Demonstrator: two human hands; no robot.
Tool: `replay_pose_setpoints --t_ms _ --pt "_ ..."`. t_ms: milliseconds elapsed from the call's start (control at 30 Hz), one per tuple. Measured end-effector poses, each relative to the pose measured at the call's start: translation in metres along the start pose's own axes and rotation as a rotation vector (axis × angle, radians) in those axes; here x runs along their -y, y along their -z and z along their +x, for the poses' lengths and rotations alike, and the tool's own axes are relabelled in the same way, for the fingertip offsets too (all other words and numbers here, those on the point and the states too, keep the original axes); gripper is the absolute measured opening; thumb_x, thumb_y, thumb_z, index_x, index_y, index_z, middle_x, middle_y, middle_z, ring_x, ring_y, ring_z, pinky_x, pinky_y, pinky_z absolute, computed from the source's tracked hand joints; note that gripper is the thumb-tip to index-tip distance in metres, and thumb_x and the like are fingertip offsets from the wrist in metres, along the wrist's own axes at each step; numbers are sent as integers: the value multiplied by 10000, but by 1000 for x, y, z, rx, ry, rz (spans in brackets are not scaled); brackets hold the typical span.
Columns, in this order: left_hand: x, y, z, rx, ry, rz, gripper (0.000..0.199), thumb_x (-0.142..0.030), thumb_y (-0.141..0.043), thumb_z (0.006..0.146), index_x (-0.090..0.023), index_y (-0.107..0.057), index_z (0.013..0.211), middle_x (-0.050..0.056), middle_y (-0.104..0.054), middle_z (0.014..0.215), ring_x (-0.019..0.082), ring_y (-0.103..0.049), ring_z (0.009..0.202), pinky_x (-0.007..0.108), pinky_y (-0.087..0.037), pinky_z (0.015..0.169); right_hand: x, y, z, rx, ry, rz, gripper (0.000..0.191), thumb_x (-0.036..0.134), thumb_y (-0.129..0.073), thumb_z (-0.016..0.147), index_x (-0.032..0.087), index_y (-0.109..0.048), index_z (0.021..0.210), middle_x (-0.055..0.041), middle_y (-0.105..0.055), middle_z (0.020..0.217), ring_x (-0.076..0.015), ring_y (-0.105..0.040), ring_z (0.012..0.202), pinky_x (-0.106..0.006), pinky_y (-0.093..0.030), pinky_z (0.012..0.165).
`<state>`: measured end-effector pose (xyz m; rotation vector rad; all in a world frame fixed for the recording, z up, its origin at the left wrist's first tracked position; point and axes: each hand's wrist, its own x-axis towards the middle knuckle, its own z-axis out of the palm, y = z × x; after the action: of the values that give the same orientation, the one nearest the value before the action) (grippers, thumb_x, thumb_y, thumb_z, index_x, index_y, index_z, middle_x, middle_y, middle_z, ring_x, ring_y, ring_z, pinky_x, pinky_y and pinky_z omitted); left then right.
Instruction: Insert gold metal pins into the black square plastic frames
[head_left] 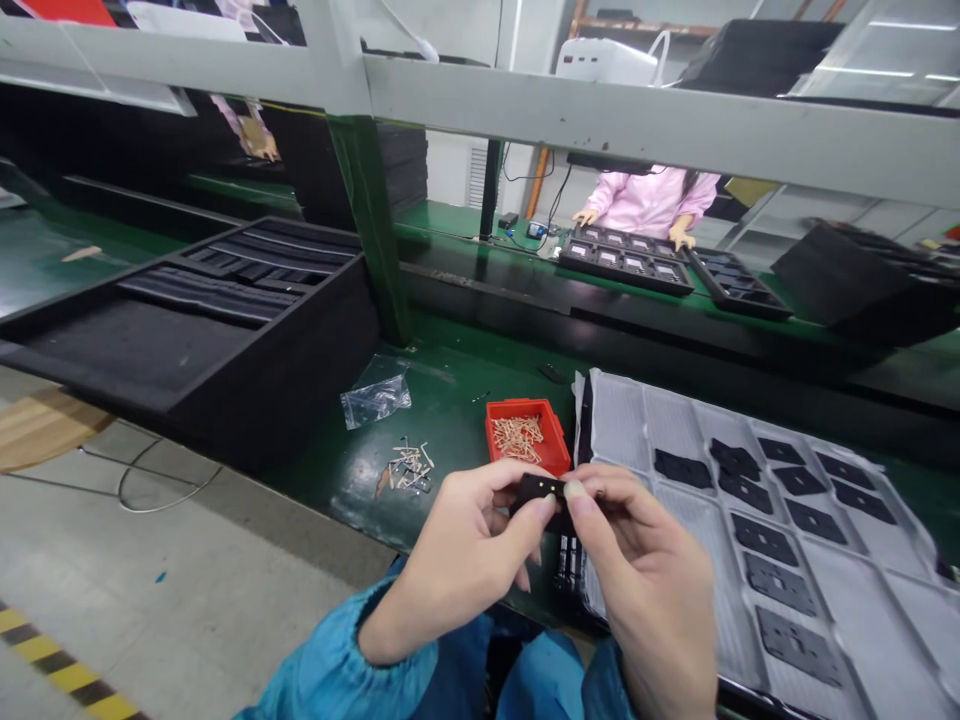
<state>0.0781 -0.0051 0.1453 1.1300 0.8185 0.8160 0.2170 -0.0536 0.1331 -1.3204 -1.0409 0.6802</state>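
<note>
Between both hands, above the bench edge, is a small black plastic part [538, 487] with tiny gold-coloured dots on its face. My left hand [480, 540] pinches its left end between thumb and fingers. At its right end, my right hand [637, 560] closes on it, the thumb pressed near the gold dots. The fingers hide much of the part. Just beyond the hands stands a red bin [555, 440] of small copper-coloured pieces [517, 437]. To its left, a loose pile of similar small pieces [409, 467] lies on the green bench [315, 490].
On the right, a white compartmented tray [690, 540] carries several flat black parts [799, 645]. A clear plastic bag [376, 402] lies near a large black foam box [277, 370] on the left. Across the bench, a person in pink [649, 205] handles black trays [626, 262].
</note>
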Motion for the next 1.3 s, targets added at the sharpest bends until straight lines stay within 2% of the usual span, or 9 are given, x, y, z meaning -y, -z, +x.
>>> replay_pose_setpoints --t_ms 167,333,433,700,800,900,1000,1133,1300 --pt "-1 0 -3 1 5 30 216 -302 -693 888 -160 -765 1034 -4 -599 626 97 -546 460 166 -516 405 4 -1 -1 -24 36 -28 116 322 -729 919 241 -711 837 -36 -715 937 -152 -705 865 -212 -612 760" --pt "-7 -1 -9 14 -20 61 230 -331 -670 922 -170 -765 1057 5 -620 620 100 -562 441 170 -516 415 7 -4 -6 -61 74 -114 129 335 -712 918 239 -715 830 -57 -726 934 -182 -712 827 -260 -613 711" --pt "-8 -2 -11 -33 -33 76 265 -402 -660 941 -174 -766 1027 8 -619 596 116 -580 438 186 -518 409 8 -5 -11 -90 111 -166 125 333 -696 923 241 -716 841 -69 -739 947 -197 -719 811 -289 -606 693" --pt "-1 -5 -14 -136 -88 131 302 -484 -646 947 -208 -758 897 -8 -613 544 129 -585 378 196 -471 353 7 -21 -26 -244 387 -518 73 229 -669 923 283 -701 959 -46 -779 975 -212 -762 865 -294 -622 677" --pt "1 -2 -14 -158 -95 148 349 -534 -651 936 -207 -731 841 -15 -601 482 136 -571 343 203 -455 341 4 -28 -35 -339 331 -433 142 239 -713 901 279 -709 1038 -86 -753 1168 -252 -769 965 -352 -648 750" --pt "3 5 -11 -221 -146 154 423 -588 -620 948 -196 -696 810 -13 -604 439 135 -554 313 206 -443 343 -4 -26 -41 -451 139 -121 296 299 -774 857 241 -635 1111 -173 -638 1369 -298 -774 984 -430 -672 761" --pt "5 11 -9 -254 -203 178 455 -592 -576 979 -183 -677 809 -9 -612 431 137 -559 307 207 -444 352 -10 -24 -40 -430 -12 78 381 308 -774 864 229 -570 1175 -187 -668 1272 -266 -776 912 -381 -662 700" --pt "6 5 -13 -230 -289 293 431 -525 -542 1016 -201 -660 757 -7 -625 481 135 -582 343 214 -472 377 -5 -37 -33 -344 59 185 508 342 -768 873 253 -518 1306 -105 -699 1116 -230 -731 962 -354 -635 769" --pt "8 -14 -19 -491 -465 513 381 -412 -543 1016 -208 -675 723 15 -669 618 110 -556 417 208 -452 416 -4 -44 -23 -319 -111 303 459 376 -817 841 270 -572 1215 -7 -698 903 -163 -719 777 -262 -616 673"
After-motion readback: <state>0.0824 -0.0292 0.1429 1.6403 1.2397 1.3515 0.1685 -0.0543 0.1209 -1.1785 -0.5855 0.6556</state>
